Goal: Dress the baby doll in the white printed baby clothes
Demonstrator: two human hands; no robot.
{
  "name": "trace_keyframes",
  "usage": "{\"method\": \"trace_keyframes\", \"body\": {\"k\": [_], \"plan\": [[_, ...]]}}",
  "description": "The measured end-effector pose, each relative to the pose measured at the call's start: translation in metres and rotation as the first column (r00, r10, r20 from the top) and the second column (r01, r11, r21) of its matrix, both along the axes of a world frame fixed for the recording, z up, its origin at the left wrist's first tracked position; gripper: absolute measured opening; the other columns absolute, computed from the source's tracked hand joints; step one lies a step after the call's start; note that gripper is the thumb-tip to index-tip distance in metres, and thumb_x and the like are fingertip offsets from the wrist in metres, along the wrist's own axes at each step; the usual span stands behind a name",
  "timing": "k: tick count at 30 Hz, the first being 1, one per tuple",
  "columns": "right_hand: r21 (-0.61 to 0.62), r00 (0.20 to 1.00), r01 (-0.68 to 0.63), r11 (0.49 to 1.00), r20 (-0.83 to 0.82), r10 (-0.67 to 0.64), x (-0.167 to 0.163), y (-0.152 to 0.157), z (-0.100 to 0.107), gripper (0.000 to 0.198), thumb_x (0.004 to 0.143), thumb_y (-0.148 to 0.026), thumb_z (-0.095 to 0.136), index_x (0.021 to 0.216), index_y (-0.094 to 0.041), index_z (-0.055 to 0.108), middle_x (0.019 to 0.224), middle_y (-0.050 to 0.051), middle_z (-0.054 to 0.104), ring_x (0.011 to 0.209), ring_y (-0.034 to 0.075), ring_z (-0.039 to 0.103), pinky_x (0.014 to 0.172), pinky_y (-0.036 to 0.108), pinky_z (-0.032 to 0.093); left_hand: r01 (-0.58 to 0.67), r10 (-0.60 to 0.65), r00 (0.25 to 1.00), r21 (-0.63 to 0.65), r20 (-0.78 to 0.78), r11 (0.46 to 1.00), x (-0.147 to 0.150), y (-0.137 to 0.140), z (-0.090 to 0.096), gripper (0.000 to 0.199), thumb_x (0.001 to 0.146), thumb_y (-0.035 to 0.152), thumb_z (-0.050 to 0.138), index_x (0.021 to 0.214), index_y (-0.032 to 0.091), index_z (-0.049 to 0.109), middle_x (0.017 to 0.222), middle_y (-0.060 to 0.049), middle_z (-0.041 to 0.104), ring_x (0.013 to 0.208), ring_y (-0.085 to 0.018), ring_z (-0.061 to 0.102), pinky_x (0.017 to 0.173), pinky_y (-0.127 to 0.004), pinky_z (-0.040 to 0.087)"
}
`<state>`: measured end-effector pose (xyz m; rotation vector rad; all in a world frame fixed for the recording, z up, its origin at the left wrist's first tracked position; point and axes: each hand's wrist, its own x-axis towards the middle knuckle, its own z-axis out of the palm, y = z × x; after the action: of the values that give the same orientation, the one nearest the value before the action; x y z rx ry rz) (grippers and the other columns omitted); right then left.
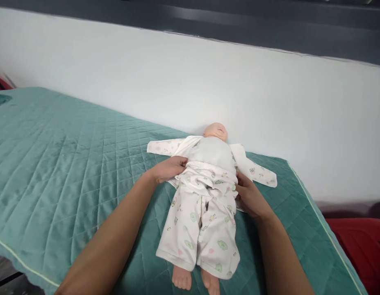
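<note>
A baby doll (217, 130) lies on its back, its head toward the wall and its bare feet toward me. White printed baby pants (190, 221) cover its legs up to the belly. Under its back and arms a white printed baby shirt (260, 173) lies spread, the front open over a pale torso. At the waistband's left side, my left hand (171, 168) is closed, thumb and fingers pinching the edge. On the opposite side my right hand (249, 194) grips the pants at the waist, its fingertips partly hidden by the cloth.
A green quilted cover (85, 164) spreads beneath the doll, with a pale piped edge on the right. Behind it stands a white wall (131, 69) with a dark band above. Something red (358, 246) is beside the bed at the right.
</note>
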<state>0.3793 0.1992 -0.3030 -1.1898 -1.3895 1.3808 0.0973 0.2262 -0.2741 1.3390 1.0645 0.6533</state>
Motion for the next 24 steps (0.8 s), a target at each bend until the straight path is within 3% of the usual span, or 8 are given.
{"method": "trace_keyframes", "body": {"k": [5, 10, 16, 24], "plan": [[-0.083, 0.995, -0.045, 0.996, -0.089, 0.038, 0.002, 0.000, 0.000, 0.049, 0.072, -0.035, 0.081, 0.117, -0.025, 0.066, 0.111, 0.007, 0.075, 0.105, 0.030, 0.068, 0.084, 0.041, 0.055, -0.020, 0.029, 0.989, -0.063, 0.144, 0.998, 0.003, 0.000, -0.005, 0.022, 0.059, 0.011, 0.065, 0.081, 0.015, 0.066, 0.086, -0.003, 0.071, 0.081, -0.018, 0.063, 0.071, -0.026, 0.049], [-0.064, 0.991, -0.016, 0.998, -0.132, 0.008, -0.001, 0.001, -0.003, 0.048, 0.072, -0.036, 0.080, 0.117, -0.026, 0.065, 0.118, 0.006, 0.073, 0.108, 0.029, 0.068, 0.083, 0.041, 0.056, -0.056, 0.076, 0.962, -0.084, 0.264, 0.995, 0.005, 0.004, -0.014, 0.030, 0.059, 0.011, 0.065, 0.089, 0.014, 0.069, 0.091, -0.006, 0.073, 0.081, -0.018, 0.065, 0.069, -0.027, 0.048], [-0.079, 0.982, 0.004, 0.997, -0.189, -0.019, 0.000, 0.002, -0.007, 0.036, 0.074, -0.035, 0.079, 0.107, -0.027, 0.067, 0.114, 0.005, 0.074, 0.100, 0.027, 0.070, 0.086, 0.041, 0.054, -0.083, 0.117, 0.947, -0.125, 0.300, 0.989, 0.005, 0.004, -0.013, 0.039, 0.058, 0.011, 0.067, 0.097, 0.012, 0.072, 0.097, -0.008, 0.074, 0.085, -0.019, 0.065, 0.072, -0.027, 0.048], [-0.079, 0.985, 0.027, 0.997, -0.168, -0.040, 0.000, 0.002, -0.006, 0.029, 0.073, -0.038, 0.079, 0.096, -0.026, 0.065, 0.110, 0.003, 0.075, 0.098, 0.026, 0.070, 0.085, 0.040, 0.053, -0.060, 0.076, 0.955, -0.062, 0.287, 0.996, 0.003, 0.002, -0.011, 0.046, 0.059, 0.011, 0.068, 0.105, 0.012, 0.071, 0.097, -0.008, 0.074, 0.082, -0.018, 0.065, 0.071, -0.026, 0.049]]}}
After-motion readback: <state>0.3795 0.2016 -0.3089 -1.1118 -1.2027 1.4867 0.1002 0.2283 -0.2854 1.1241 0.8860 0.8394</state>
